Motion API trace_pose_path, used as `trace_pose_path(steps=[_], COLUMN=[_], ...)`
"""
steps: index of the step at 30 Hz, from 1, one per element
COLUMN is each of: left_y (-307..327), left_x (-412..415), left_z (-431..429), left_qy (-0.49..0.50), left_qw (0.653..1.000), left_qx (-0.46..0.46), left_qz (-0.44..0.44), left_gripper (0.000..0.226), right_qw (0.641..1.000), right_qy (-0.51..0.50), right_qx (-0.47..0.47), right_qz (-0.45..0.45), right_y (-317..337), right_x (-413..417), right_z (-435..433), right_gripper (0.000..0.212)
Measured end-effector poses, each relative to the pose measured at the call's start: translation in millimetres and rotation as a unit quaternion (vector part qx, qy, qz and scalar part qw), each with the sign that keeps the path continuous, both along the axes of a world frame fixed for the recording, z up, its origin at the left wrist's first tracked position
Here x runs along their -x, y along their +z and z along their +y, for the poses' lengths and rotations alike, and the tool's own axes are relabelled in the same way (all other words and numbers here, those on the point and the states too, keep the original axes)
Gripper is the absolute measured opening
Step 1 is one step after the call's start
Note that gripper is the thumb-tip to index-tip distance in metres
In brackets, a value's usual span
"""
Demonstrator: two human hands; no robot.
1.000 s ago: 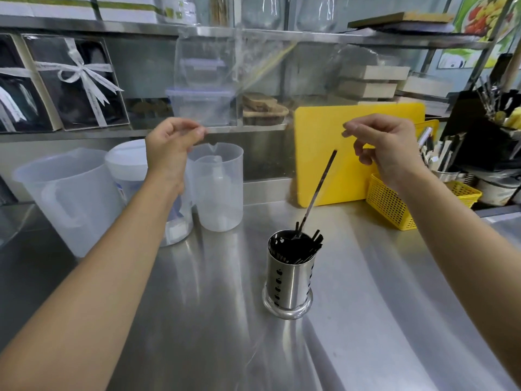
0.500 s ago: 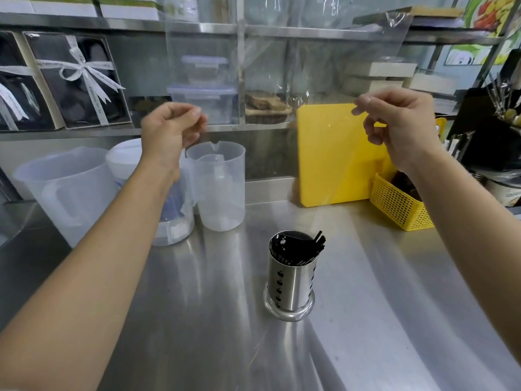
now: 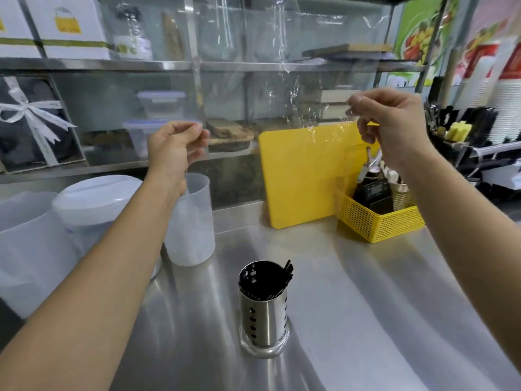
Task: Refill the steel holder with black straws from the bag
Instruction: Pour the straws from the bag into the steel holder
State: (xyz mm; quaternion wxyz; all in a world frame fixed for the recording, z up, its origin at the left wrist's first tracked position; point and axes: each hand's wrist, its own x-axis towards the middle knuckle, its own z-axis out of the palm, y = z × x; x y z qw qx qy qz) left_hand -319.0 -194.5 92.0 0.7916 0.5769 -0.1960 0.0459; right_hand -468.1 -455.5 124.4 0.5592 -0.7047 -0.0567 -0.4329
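A perforated steel holder (image 3: 264, 320) stands upright on the steel counter, front centre, with black straws (image 3: 270, 280) leaning inside it. Above it hangs a clear plastic bag (image 3: 282, 80), upside down with its open edge downward, and no straws show inside. My left hand (image 3: 174, 148) pinches the bag's lower left corner. My right hand (image 3: 392, 122) pinches its lower right corner. Both hands are held well above and behind the holder.
Behind the holder stand a translucent jug (image 3: 191, 221), a lidded white tub (image 3: 95, 204) and a larger jug (image 3: 25, 249) at left. A yellow cutting board (image 3: 298, 176) leans on the wall beside a yellow basket (image 3: 380, 224). Shelves run behind.
One straw stood half out of the holder a second ago; it has dropped in. Both hands have risen and spread, lifting the empty bag higher.
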Motion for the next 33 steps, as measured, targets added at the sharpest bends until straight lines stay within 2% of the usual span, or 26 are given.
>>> trace_pose_path(steps=[6, 13, 15, 18, 26, 29, 33], left_y=[-26, -76, -90, -115, -214, -251, -291], left_x=[16, 45, 49, 52, 67, 71, 79], left_z=[-60, -133, -156, -194, -262, -267, -270], left_qy=[-0.051, -0.079, -0.082, -0.063, -0.037, 0.004, 0.033], left_qw=[0.995, 0.979, 0.972, 0.962, 0.916, 0.902, 0.877], left_qx=[-0.011, -0.094, -0.129, -0.170, -0.274, -0.280, -0.299], left_qz=[0.082, 0.165, 0.178, 0.202, 0.290, 0.328, 0.375], left_gripper=[0.015, 0.011, 0.004, 0.006, 0.008, 0.026, 0.020], right_qw=[0.996, 0.979, 0.971, 0.958, 0.910, 0.887, 0.870], right_qy=[-0.078, -0.123, -0.115, -0.094, -0.072, -0.062, -0.048], right_qx=[-0.011, -0.053, -0.089, -0.131, -0.150, -0.152, -0.129], right_qz=[0.033, 0.153, 0.191, 0.236, 0.379, 0.431, 0.474], right_y=[-7, -81, -108, -150, -255, -292, -326], right_x=[7, -10, -17, -25, -26, -25, -22], right_z=[-50, -146, -175, -217, -282, -286, -287], right_gripper=[0.013, 0.013, 0.012, 0.015, 0.014, 0.009, 0.009])
